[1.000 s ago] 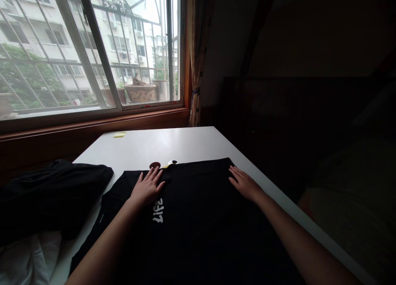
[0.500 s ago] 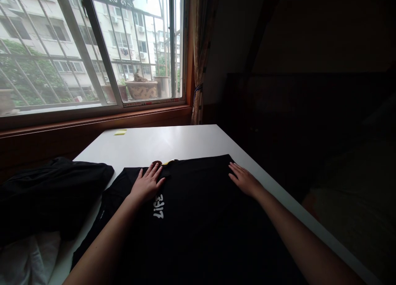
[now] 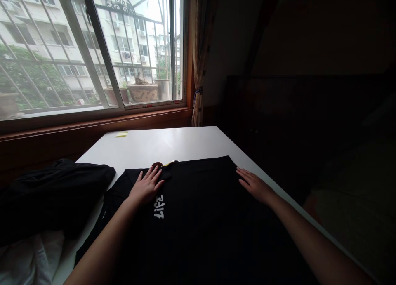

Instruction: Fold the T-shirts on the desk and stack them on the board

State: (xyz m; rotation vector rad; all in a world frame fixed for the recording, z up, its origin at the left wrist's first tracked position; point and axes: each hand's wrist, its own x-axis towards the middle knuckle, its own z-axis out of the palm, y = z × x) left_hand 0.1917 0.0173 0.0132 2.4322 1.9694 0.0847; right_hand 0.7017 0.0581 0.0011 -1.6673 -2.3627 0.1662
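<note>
A black T-shirt point(image 3: 198, 210) with white lettering lies spread over the white table point(image 3: 185, 142). My left hand point(image 3: 147, 186) rests flat on it with fingers apart, just above the lettering. My right hand point(image 3: 252, 184) lies at the shirt's right edge, its fingers stretched out and touching the cloth near the far right corner. Neither hand grips anything. Beyond my left fingertips, a brown round object point(image 3: 157, 164) shows partly at the shirt's far edge, and beside it a bit of something yellow point(image 3: 168, 163) peeks out.
A heap of black clothing point(image 3: 55, 198) lies on the left, with white cloth point(image 3: 34, 258) in front of it. Near the table's far left corner sits a yellow slip point(image 3: 121, 134). A barred window point(image 3: 93, 50) and a tied curtain point(image 3: 198, 70) stand behind the table.
My right hand has slid a little to the right, toward the shirt's outer edge. My left hand stays in place on the shirt. The view has shifted slightly.
</note>
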